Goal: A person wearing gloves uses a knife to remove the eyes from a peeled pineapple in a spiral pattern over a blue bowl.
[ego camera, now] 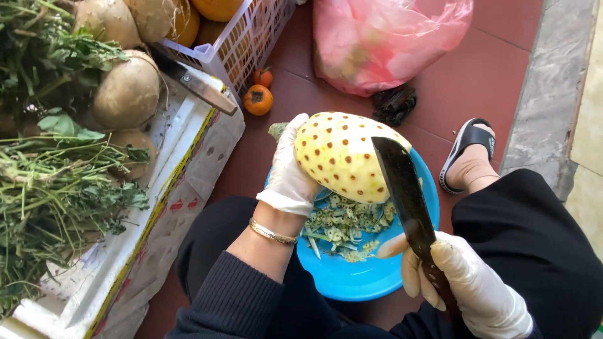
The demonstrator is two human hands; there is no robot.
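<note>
You are crouched over a dark red tiled floor [502, 56], with a grey stone strip [546, 94] running along its right side. At the far left lies a heap of leafy green herbs [56, 188] and some round tan roots [125, 91], resting on a white foam box [182, 144] edged with yellow tape. Just behind it stands a white plastic basket [251, 31] of orange fruit, and a second knife [201, 88] lies across the box's corner. Two small orange-red fruits [259, 94] sit on the floor near the basket. Further right, at the far side, is a pink plastic bag [389, 37], with a dark bundle [394, 103] beside it.

Your left hand [289, 176], in a white glove with a gold bracelet at the wrist, wraps its fingers around the left end of the peeled pineapple [342, 157] and holds it above the blue plate [358, 276]. The pineapple is pale yellow, smooth-cut, and dotted all over with brown eyes. Green and yellow trimmings [345, 226] are piled on the plate beneath it.

Your right hand [465, 282], also gloved, closes its fingers around the handle of a dark cleaver [405, 194], whose blade rests against the right side of the pineapple. Your sandalled foot [468, 157] is at the right.
</note>
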